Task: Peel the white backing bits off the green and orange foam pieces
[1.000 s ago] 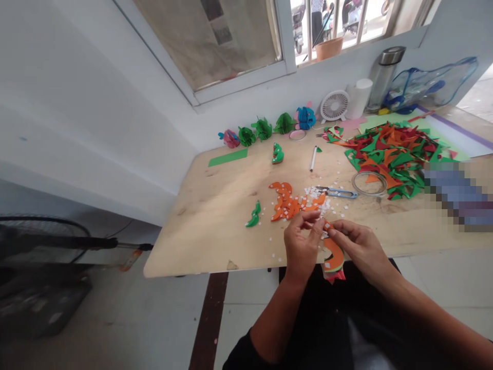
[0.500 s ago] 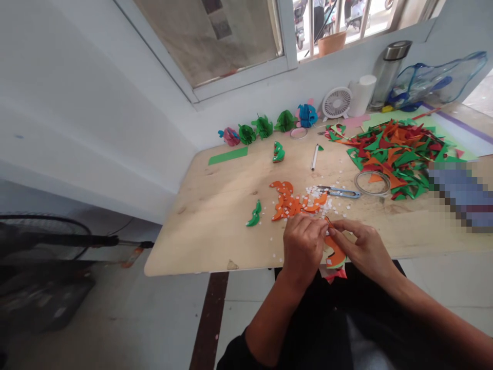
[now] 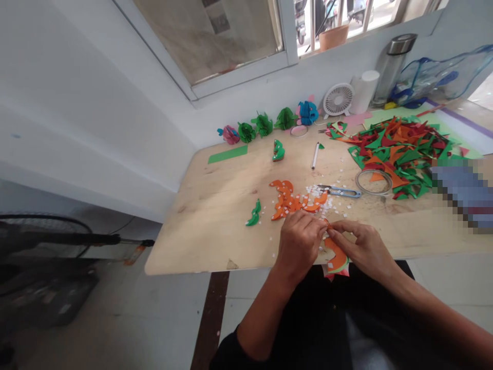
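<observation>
My right hand [image 3: 362, 246] pinches a curved orange paper piece [image 3: 337, 255] between thumb and fingers at the table's front edge. A pale green edge and a small white square show at its lower end. My left hand [image 3: 300, 241] is closed, its fingertips meeting the upper end of this piece; what they pinch is hidden. Just beyond the left hand lie several wavy orange paper pieces [image 3: 287, 203] dotted with white squares. Loose white bits [image 3: 316, 192] are scattered beside them, near blue-handled thread snips [image 3: 341, 191]. Pink-red paper [image 3: 340, 271] shows below the held piece.
Green paper pieces [image 3: 253, 213] lie to the left. At the right is a heap of red, green and orange scraps [image 3: 400, 149], with a clear tape roll [image 3: 373, 182] at its edge. A pen [image 3: 315, 155], small fan [image 3: 338, 100] and folded-paper figures [image 3: 264, 125] are farther back.
The left hand has shifted slightly left, and the white bit between the fingertips is no longer visible. The right hand stays at the orange paper piece.
</observation>
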`<state>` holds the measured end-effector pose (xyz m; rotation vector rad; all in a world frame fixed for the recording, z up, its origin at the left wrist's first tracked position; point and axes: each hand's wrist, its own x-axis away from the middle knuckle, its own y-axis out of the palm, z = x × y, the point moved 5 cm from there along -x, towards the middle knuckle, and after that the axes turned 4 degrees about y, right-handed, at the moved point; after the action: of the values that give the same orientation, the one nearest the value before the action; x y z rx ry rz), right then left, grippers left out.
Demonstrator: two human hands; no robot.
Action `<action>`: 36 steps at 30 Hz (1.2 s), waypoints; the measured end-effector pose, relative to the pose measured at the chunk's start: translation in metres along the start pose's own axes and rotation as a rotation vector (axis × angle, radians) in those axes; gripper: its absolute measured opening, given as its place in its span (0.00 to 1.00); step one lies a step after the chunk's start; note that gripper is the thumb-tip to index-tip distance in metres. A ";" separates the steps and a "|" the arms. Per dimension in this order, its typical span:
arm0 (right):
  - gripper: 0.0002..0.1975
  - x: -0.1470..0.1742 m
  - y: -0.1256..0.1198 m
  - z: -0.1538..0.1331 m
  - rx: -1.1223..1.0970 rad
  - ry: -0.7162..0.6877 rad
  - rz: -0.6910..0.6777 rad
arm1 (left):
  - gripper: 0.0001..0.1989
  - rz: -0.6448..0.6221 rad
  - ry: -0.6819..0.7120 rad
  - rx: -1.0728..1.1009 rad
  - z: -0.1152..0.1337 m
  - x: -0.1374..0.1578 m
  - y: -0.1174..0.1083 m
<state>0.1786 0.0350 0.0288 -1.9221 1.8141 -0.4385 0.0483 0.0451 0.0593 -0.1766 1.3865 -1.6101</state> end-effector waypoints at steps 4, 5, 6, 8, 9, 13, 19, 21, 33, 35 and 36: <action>0.12 0.001 -0.002 0.002 -0.002 0.009 -0.003 | 0.10 -0.041 0.021 0.006 0.000 -0.003 0.003; 0.12 0.001 -0.003 0.002 -0.008 0.011 -0.002 | 0.10 -0.041 0.023 0.009 0.001 -0.003 0.003; 0.12 0.002 -0.004 0.002 -0.014 0.016 0.001 | 0.10 -0.038 0.022 0.010 0.001 -0.004 0.004; 0.11 0.002 -0.005 0.004 -0.021 0.028 0.005 | 0.09 -0.030 0.019 0.012 0.002 -0.004 0.005; 0.12 0.002 -0.005 0.005 -0.020 0.032 0.005 | 0.09 -0.025 0.013 0.015 0.003 -0.004 0.006; 0.14 0.003 -0.004 0.008 -0.010 0.046 -0.009 | 0.08 0.023 -0.022 0.046 0.003 -0.004 0.006; 0.13 0.002 -0.007 0.010 -0.032 0.075 0.001 | 0.07 0.052 0.031 0.009 0.008 -0.002 0.006; 0.12 0.002 -0.007 0.010 -0.039 0.084 -0.005 | 0.07 0.066 0.067 -0.077 0.011 -0.001 0.006; 0.13 -0.004 -0.003 0.015 -0.072 0.169 -0.019 | 0.07 0.117 0.204 -0.294 0.014 -0.001 0.011; 0.13 -0.004 -0.002 0.014 -0.098 0.166 -0.027 | 0.07 0.114 0.127 -0.175 0.007 -0.001 0.012; 0.14 -0.005 -0.002 0.014 -0.110 0.161 -0.034 | 0.07 0.114 0.069 -0.098 0.003 -0.002 0.013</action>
<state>0.1868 0.0413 0.0186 -2.0466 1.9451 -0.5285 0.0579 0.0460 0.0505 -0.0988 1.5029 -1.4673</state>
